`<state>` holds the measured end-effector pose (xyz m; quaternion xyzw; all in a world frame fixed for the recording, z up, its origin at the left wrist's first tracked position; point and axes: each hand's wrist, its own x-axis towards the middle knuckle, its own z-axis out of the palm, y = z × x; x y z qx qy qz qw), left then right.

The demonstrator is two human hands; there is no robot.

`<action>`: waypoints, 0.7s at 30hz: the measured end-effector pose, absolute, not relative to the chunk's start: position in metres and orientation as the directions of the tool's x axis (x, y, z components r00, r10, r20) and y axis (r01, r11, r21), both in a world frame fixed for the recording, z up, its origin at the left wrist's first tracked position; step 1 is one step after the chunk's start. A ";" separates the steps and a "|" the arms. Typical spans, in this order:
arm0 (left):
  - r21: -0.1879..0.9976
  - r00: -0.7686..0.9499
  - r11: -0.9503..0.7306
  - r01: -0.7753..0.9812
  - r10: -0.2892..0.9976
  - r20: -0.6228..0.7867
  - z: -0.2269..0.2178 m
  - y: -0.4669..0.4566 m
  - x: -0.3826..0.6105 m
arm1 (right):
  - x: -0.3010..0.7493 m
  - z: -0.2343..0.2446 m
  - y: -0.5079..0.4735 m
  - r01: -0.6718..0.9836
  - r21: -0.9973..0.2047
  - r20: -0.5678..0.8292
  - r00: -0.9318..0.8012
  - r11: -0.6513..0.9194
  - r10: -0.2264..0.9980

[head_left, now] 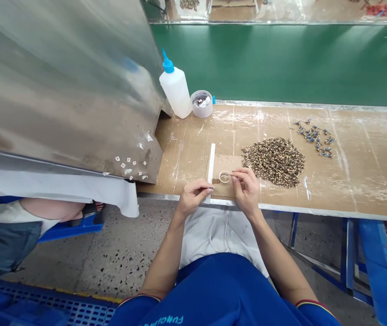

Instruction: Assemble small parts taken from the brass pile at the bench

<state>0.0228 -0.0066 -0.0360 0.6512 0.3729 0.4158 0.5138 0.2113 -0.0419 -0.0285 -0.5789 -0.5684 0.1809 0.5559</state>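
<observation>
Two hands work at the bench (pixel 186 145): the left hand (pixel 193 197) has its grip pressed together beside a white strip (pixel 210 163); the right hand (pixel 246 190) pinches something too small to tell, touching-close to a small ring (pixel 224 177), left of a speckled bead heap (pixel 273 161).

My left forearm (pixel 166 258) and right forearm (pixel 278 258) angle inward from the blue sleeves (pixel 135 310) toward the middle of my view. My left hand (pixel 193 197) sits over the near edge of the table (pixel 359 181), with the left fingertips (pixel 209 188) pinched together and pointing right. My right hand (pixel 246 190) is just beside it, slightly farther over the table, with the right fingertips (pixel 233 178) drawn together and pointing left. My hands are close but not touching.
</observation>
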 end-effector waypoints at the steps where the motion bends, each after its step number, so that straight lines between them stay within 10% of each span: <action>1: 0.982 0.382 -0.184 0.041 0.911 0.154 -0.036 -0.006 0.022 | 0.211 -0.029 -0.040 0.488 -0.833 0.420 0.252 0.261 0.872; 21: 0.963 0.390 -0.222 0.152 0.909 0.148 -0.034 -0.007 0.026 | 0.275 -0.042 -0.075 0.835 -0.550 0.386 0.231 0.022 0.893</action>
